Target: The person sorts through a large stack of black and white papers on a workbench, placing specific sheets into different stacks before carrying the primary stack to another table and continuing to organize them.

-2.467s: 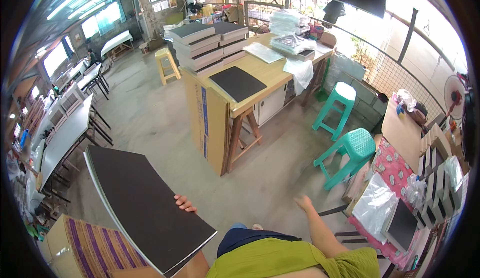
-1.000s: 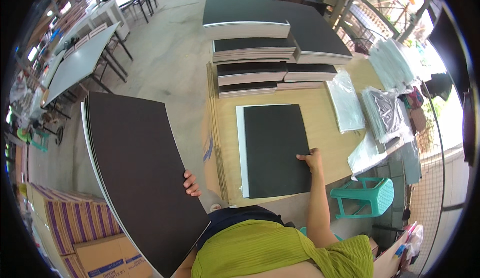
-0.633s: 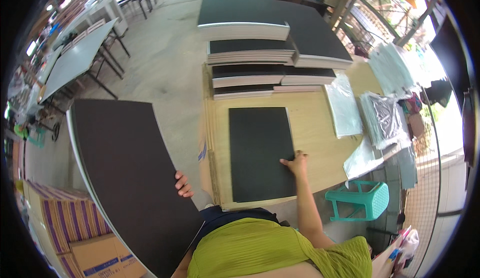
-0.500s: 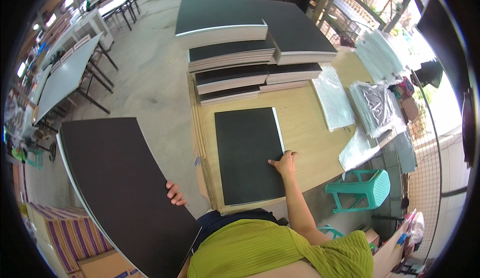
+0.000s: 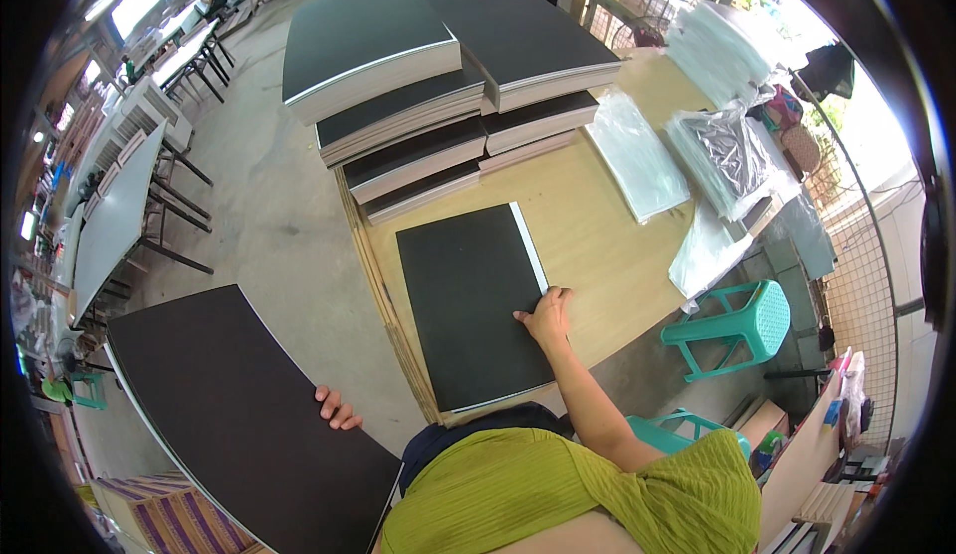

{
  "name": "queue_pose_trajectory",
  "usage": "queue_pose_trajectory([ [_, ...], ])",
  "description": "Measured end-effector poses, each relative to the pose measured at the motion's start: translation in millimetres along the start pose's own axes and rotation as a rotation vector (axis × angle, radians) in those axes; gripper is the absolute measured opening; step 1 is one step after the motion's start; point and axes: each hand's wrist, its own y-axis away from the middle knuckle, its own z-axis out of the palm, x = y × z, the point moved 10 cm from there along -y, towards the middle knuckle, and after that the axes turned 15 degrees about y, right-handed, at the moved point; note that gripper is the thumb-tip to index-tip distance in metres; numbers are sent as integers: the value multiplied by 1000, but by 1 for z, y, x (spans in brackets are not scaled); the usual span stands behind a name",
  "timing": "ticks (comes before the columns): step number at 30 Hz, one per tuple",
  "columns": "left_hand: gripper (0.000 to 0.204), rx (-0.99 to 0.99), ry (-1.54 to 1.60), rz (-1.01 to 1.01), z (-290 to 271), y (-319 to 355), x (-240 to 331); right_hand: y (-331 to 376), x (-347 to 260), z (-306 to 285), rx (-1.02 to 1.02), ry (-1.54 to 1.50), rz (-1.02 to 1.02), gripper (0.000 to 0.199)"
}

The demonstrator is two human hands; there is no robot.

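Head view: left hand [image 5: 337,411] curling fingers around big black board [image 5: 239,415] at 8 o'clock, risking slippage; right hand [image 5: 546,315] pressing flat on black sheet [image 5: 468,300] near 5 o'clock edge, risking sliding it off wooden table [image 5: 607,245].

Workshop or small factory hall: concrete floor [image 5: 269,225], wooden bench [image 5: 597,245], stacked black boards [image 5: 398,66], rows of work tables [image 5: 119,216].

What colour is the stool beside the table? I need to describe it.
Teal green, a plastic stool, clearest in the head view.
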Motion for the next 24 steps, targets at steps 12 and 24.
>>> queue_pose_trajectory([
  [12,31,25,23,16,-2,8,5,-2,4,4,-19,-44,107,80],
  [24,33,15,-1,53,0,24,11,-4,2,5,42,-17,81,81],
])
